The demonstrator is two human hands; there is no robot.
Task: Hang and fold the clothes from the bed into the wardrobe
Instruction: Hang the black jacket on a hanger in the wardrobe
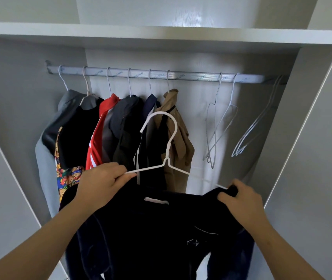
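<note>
Both forearms reach forward and up, one from each lower corner, toward the open wardrobe [312, 138]. The left grip [102, 182] is turned palm down, and its thumb and forefinger are pinched together on the left end of a white hanger [167, 158]. The right grip [239, 199] is curled closed on a fold of a dark top [161, 229], at the right shoulder of the top, just where the right end of the hanger meets the cloth. The top hangs between the two grips, below the hanger, and its collar with a white label faces up. The left arm of the hanger is bare, outside the cloth. The hook of the hanger stands upright in front of the hung clothes, well under the rail [191, 75] and not touching it. On the left part of the rail six garments hang close together; the last one is a tan jacket [178, 138]. To the right of the jacket hang bare hangers [230, 103], apart from the clothes.
</note>
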